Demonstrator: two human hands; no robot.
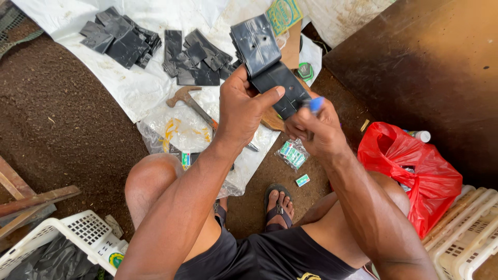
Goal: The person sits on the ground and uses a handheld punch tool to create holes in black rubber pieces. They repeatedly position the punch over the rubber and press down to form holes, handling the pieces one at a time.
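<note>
The left hand [241,106] grips a folded stack of black plastic bags [267,65], angled up-left; the right hand [316,127], touching its lower end, pinches a small blue tool [315,104].

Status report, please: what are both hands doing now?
Left hand grips stack of black plastic bags. Right hand pinches small blue tool at stack's lower edge. Hammer lies beneath, not interfering.

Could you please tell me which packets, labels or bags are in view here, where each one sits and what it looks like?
Green and yellow printed card: top centre, on the white sheet.
Small green and white packets: in clear wrap, on the ground below the right hand.
Red plastic bag: right side, crumpled.
Round green label: on the white crate, lower left.
</note>
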